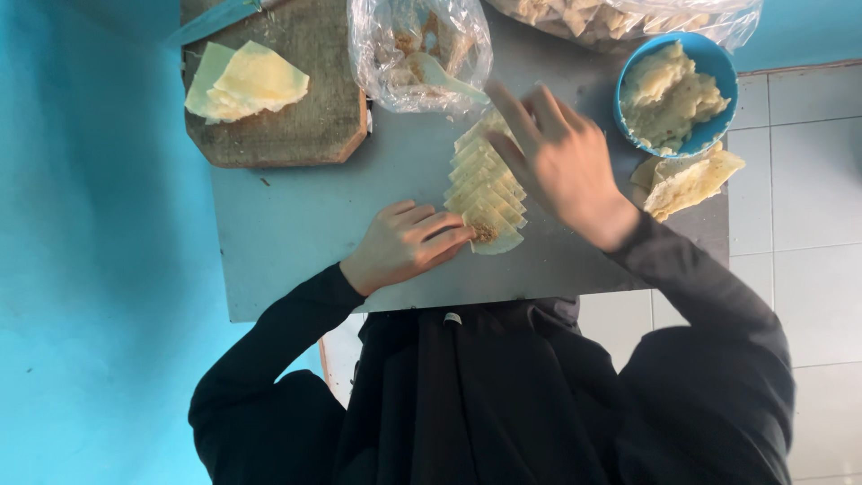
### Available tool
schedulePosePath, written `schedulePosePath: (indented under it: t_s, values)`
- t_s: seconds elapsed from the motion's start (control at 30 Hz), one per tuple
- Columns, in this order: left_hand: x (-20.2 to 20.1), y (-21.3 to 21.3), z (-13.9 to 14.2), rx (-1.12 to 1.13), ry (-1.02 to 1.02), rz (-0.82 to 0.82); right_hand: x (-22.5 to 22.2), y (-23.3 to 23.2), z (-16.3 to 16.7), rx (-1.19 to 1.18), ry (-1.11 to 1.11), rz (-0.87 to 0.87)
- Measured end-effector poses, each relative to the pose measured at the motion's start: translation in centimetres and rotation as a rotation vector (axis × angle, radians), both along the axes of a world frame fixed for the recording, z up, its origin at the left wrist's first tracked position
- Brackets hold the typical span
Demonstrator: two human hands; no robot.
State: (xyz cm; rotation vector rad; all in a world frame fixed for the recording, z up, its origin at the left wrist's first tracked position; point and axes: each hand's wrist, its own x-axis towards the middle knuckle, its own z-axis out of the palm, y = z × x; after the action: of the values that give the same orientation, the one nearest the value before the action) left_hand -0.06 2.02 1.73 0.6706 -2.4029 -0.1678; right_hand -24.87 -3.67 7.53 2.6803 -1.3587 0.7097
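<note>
A row of overlapping pale dough wrappers (485, 180) lies on the grey table (296, 224). The nearest wrapper (492, 237) carries a small heap of brown filling. My left hand (406, 244) has its fingers curled, with the fingertips pinching that wrapper's edge. My right hand (558, 162) hovers over the far end of the row, fingers spread and holding nothing. Its fingertips point toward a clear plastic bag (418, 54) of brown filling with a pale spoon (440, 75) in it.
A blue bowl (709, 63) of pale mash stands at the back right, with folded pieces (687, 184) beside it. A wooden board (296, 99) with stacked wrappers (247, 83) is at the back left. Another plastic bag (628, 18) lies along the far edge. White floor tiles show on the right.
</note>
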Motion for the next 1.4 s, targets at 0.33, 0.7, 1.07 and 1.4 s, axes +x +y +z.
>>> schedulePosePath:
  t_s: [0.33, 0.7, 1.07, 1.4]
  values:
    - [-0.3, 0.4, -0.1, 0.022, 0.009, 0.008, -5.1, 6.1, -0.8, 0.594, -0.241, 0.317]
    - [-0.1, 0.5, -0.3, 0.044, -0.017, -0.002, -5.2, 8.1, -4.1, 0.269, -0.093, 0.294]
    - [0.1, 0.5, 0.3, 0.106, -0.029, -0.058, -4.2, 7.6, -3.0, 0.078, 0.056, 0.365]
    - [0.1, 0.8, 0.0, -0.046, -0.11, -0.037, -1.7, 7.7, -3.1, 0.297, -0.159, 0.393]
